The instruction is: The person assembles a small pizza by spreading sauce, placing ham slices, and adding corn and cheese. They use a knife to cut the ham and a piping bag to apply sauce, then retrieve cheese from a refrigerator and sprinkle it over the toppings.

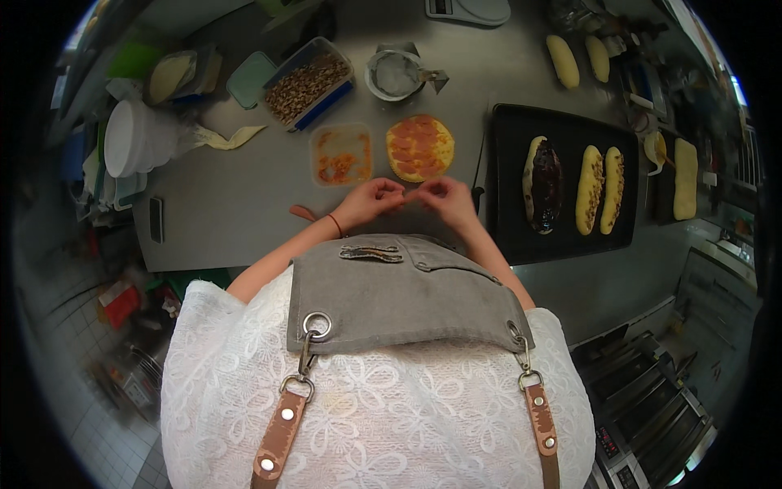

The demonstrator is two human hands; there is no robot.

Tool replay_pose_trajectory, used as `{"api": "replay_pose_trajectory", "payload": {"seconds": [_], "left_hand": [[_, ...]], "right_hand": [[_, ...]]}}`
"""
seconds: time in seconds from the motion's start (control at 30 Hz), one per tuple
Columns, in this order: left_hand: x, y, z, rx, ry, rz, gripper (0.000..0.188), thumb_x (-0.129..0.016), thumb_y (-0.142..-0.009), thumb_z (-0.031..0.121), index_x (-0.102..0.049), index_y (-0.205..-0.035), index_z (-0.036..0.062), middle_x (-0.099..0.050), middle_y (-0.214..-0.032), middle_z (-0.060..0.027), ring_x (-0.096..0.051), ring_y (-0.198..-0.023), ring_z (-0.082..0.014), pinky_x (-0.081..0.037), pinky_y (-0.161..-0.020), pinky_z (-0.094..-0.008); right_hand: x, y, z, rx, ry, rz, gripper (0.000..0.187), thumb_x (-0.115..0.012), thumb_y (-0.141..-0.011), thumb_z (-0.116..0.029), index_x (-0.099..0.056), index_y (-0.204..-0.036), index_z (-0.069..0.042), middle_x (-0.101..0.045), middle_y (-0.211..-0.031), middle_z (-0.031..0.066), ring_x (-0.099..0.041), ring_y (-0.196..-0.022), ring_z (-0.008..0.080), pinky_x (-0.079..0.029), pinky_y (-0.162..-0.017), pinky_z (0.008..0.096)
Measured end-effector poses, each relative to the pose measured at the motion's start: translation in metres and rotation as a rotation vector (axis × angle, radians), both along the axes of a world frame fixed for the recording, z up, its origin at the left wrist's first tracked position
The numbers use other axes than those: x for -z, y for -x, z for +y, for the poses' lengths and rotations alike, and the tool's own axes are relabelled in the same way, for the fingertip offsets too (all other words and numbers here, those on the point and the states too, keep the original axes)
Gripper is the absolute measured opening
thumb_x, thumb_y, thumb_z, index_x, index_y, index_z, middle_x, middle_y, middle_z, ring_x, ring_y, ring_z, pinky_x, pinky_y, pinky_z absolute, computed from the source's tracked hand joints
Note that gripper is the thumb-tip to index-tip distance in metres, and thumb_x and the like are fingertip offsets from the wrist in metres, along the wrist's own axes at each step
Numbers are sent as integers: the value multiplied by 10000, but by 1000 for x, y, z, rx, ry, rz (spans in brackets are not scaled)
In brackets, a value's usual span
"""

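Note:
My left hand point(371, 202) and my right hand point(446, 200) almost meet at the table's near side, fingers pinched together. Something small and pinkish may be between their fingertips; it is too small to name. Just beyond them lies a round flat dough base point(449, 145) with a yellow topping, covered in overlapping pink meat slices point(418, 147). Left of it, beyond my left hand, stands a clear plastic tub point(313, 147) with orange-red bits scattered over its bottom. A reddish-brown handle point(302, 213) pokes out beside my left wrist.
A black baking tray point(509, 232) with long dough pieces stands at right, a dark-handled knife point(478, 192) along its left edge. Farther back are a box of chopped nuts point(308, 85), a metal sifter point(393, 73) and a scale point(468, 10). A phone point(156, 220) lies at left.

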State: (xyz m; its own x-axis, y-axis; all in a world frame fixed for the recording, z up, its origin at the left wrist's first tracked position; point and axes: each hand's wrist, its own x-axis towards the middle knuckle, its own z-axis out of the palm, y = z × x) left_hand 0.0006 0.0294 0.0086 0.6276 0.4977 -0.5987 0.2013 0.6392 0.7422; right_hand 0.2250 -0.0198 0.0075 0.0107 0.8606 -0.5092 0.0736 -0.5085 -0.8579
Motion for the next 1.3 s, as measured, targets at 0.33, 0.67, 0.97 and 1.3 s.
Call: {"api": "replay_pose_trajectory", "payload": {"seconds": [0.33,0.67,0.97,1.3], "left_hand": [[9,5,-1,-97,62,-44,417,-560,-989,246,-460,-1315,6,-602,-1171,-100,-601,-1035,-147,-517,-891,-287],[7,5,1,-120,94,-47,415,-558,-991,237,-457,-1317,1,-606,-1189,-107,-600,-1064,-158,-514,-901,-292],[-4,-1,6,-65,92,22,426,-597,-971,292,-507,-1262,-5,-634,-1129,-94,-615,-1012,-136,-520,-871,-278],[-9,-2,6,-70,83,43,436,-633,-944,347,-543,-1187,-4,-654,-1057,-68,-620,-940,-111,-522,-835,-255]], "right_hand": [[40,-57,74,-3,-221,-453,240,-741,-806,-163,-701,-984,-7,-711,-844,107,-667,-747,194,-517,-694,320],[31,-64,82,-81,-178,-419,208,-732,-810,-138,-710,-971,-8,-709,-845,98,-644,-761,157,-505,-712,298],[38,-84,71,-345,-158,-409,201,-721,-798,-124,-703,-966,-15,-708,-857,99,-668,-793,174,-516,-747,310],[44,-74,71,-244,-293,-654,196,-699,-800,-127,-624,-961,-44,-667,-877,135,-646,-841,312,-504,-727,395]]}}
